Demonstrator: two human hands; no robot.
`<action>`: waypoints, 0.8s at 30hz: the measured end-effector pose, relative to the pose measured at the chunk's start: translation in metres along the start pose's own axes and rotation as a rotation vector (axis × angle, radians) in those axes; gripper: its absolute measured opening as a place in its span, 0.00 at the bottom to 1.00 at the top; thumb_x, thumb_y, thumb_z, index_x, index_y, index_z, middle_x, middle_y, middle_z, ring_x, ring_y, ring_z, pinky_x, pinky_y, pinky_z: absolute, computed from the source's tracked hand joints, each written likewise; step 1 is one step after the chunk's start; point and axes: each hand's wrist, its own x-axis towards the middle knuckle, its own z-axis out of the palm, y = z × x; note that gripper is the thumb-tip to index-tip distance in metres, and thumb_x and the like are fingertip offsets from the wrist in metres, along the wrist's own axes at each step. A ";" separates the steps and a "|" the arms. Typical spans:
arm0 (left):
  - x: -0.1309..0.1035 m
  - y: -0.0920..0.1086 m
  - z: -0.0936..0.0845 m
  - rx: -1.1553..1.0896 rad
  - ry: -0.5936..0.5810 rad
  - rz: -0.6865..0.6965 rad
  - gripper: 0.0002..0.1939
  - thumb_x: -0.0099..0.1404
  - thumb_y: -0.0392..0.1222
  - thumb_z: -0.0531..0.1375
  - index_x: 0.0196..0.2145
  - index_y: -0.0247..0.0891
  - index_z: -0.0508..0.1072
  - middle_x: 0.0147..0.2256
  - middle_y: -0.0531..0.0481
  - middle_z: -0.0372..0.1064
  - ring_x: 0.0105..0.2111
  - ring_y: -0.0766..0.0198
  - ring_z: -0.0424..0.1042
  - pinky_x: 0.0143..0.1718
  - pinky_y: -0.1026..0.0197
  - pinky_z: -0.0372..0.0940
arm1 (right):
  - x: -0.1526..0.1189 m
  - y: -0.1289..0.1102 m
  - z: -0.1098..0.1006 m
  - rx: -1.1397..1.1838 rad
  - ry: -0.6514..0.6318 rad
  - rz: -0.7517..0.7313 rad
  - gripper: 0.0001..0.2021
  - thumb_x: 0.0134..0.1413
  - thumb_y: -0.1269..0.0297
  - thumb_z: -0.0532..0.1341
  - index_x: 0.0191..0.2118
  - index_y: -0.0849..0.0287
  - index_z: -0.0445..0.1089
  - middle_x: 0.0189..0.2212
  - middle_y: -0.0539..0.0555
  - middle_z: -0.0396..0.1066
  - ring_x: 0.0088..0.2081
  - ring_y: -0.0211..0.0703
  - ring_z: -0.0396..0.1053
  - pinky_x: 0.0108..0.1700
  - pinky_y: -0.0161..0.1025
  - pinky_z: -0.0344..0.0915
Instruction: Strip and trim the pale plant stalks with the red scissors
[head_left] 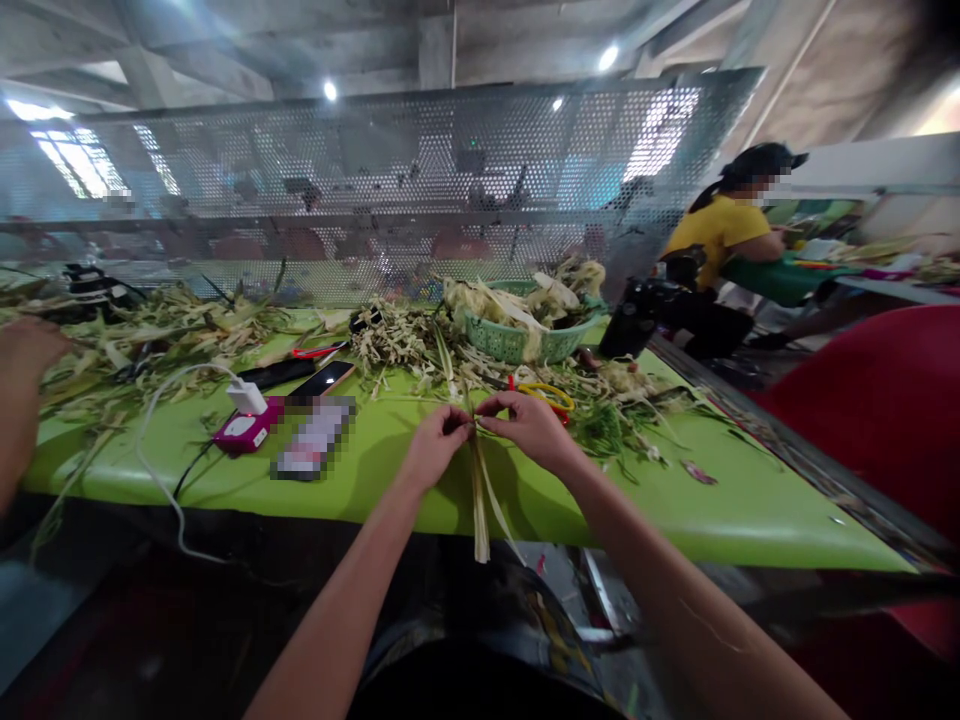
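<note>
L hand [441, 440] & R hand [525, 425] close together, fingertips pinching pale husk strips [480, 500] that hang over front edge of green bench [720, 510]; basket [517, 340] w/ fibres behind.

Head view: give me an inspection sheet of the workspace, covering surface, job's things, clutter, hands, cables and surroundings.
Surface: green table, strewn with plant scraps.
Job's things: pale strips, lower ends past the front edge; fibre-filled basket behind.
Clutter: phone, pink power block, yellow loop amid scraps.
Hands: left hand and right hand pinch the strips, nearly touching.
Cables: white cable droops over the front edge; black cable beside it.
Surroundings: mesh screen behind; seated person at right; another person's hand at far left.
</note>
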 end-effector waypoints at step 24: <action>-0.002 0.008 0.002 0.190 0.119 0.043 0.06 0.54 0.30 0.60 0.31 0.35 0.71 0.30 0.50 0.71 0.32 0.65 0.70 0.36 0.62 0.64 | -0.009 0.013 0.026 0.258 0.010 0.085 0.08 0.45 0.69 0.62 0.35 0.59 0.73 0.30 0.51 0.74 0.31 0.41 0.70 0.35 0.38 0.65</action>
